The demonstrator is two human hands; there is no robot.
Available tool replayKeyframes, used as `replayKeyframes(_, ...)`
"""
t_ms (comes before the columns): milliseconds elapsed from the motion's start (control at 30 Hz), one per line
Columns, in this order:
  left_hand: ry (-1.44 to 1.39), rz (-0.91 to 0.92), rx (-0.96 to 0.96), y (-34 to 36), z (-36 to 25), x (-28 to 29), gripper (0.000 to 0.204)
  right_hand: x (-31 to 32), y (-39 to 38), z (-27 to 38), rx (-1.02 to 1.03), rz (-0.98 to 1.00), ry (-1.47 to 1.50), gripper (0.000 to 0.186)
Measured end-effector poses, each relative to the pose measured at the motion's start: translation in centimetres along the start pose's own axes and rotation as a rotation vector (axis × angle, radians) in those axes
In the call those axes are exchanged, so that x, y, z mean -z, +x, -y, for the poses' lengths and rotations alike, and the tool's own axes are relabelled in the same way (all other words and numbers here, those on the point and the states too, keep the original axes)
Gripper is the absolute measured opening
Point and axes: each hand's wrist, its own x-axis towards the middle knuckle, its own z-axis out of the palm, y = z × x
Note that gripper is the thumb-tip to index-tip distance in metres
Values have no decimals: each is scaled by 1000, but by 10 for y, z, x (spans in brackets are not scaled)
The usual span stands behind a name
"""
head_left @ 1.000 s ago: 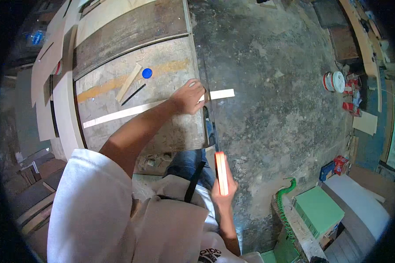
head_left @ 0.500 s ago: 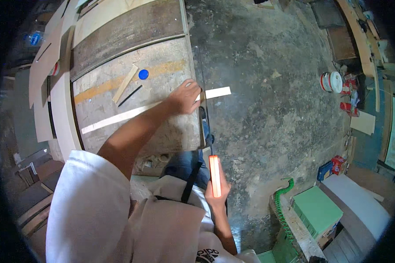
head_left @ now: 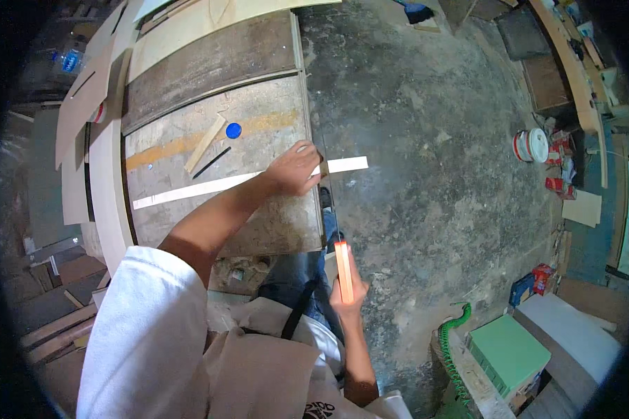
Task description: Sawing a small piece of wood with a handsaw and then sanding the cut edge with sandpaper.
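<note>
Left fingers (head_left: 303, 149) hold a long pale wooden strip (head_left: 203, 187) on the brown wooden tabletop (head_left: 272, 220); nearer, right fingers (head_left: 355, 271) grip an orange-and-white saw handle (head_left: 343, 269). Black lettering (head_left: 319, 407) marks the white shirt (head_left: 136, 321).

Wooden strip (head_left: 199, 189) looks smooth and clean, while the table (head_left: 272, 227) is rough, scuffed wood. Handsaw (head_left: 344, 264) has a thin metal blade (head_left: 337, 220) and a plastic-looking handle (head_left: 346, 286). Concrete floor's (head_left: 426, 202) pretty worn, kinda matt and patchy.
</note>
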Motion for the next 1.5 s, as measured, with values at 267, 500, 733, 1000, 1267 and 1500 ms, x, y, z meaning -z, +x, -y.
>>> replayKeyframes(267, 13, 22, 49, 0, -2, 7, 35, -5, -13, -1, -3, -8, 5, 63)
replayKeyframes(500, 16, 52, 25, -6, -2, 0, 32, 0, -35, -15, 25, -40, -28, 56)
replayKeyframes(733, 81, -7, -4, -2, -3, 3, 31, -18, -3, -14, -5, -27, 27, 66)
replayKeyframes(1000, 49, 51, 22, -6, -3, 6, 32, 4, -57, -16, 91, -40, -55, 65)
replayKeyframes(1267, 11, 60, 6, 1, 3, -3, 35, -25, 13, -29, 168, -91, 12, 68)
replayKeyframes(1500, 23, 71, 37, -2, -3, 2, 31, 6, -53, -1, -17, 8, 25, 61)
